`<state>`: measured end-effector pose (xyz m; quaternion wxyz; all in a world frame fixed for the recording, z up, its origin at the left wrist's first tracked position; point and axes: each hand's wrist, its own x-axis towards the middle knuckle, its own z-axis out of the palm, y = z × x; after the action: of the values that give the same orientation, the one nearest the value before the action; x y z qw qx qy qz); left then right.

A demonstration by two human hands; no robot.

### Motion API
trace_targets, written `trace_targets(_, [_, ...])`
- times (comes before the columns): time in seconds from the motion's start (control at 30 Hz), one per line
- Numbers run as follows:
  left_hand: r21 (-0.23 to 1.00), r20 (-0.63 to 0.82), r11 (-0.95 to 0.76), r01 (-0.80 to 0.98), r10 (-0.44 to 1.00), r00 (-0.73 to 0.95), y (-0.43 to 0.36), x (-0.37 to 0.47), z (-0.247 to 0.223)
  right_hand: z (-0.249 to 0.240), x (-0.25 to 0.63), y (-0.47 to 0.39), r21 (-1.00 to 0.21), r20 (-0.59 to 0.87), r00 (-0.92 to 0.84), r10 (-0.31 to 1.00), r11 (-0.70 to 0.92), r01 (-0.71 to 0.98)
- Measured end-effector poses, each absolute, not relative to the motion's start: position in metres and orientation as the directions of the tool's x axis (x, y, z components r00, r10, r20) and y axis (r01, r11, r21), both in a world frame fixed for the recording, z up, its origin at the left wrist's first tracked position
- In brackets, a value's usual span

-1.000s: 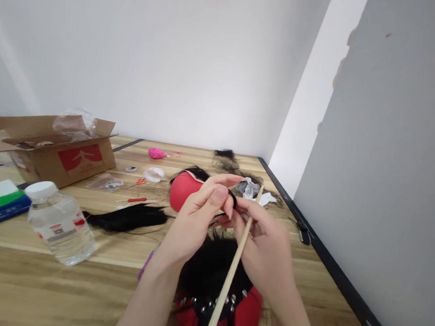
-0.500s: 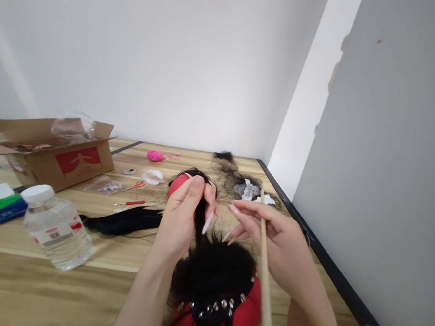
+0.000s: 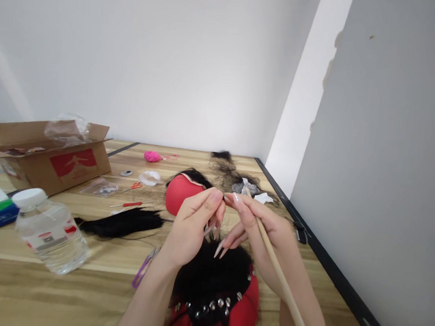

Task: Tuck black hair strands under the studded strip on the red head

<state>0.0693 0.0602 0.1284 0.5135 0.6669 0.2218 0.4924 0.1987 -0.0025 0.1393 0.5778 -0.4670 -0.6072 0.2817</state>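
In comes the right hand point(image 3: 272, 231), back beside the left hand point(image 3: 190, 225)! Left grip pinched on a dark wisp point(image 3: 223, 197), right grip closed round a wooden stick point(image 3: 280, 274), above black hair point(image 3: 213, 272) on a red form point(image 3: 246, 309). Fine fingertip handling; the next move seems to need steadiness.

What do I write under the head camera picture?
Left hand beside right hand and its pale wooden stick, above black hair on a rounded red form.
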Motion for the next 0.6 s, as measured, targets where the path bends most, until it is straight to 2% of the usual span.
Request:
trace_targets(0.3, [0.871,0.471,-0.483,-0.084,0.778,0.415,0.0546,0.0726,0.1343,0.1340,0.1992,-0.0014,-0.838,0.499,0.105,0.860,0.449,0.309])
trace_targets(0.6, [0.817,0.508,-0.569,0.092,0.787,0.351,0.0577,0.0740,0.1310,0.1360,0.1959,-0.0084,-0.807,0.546,0.283,0.788,0.406,0.428])
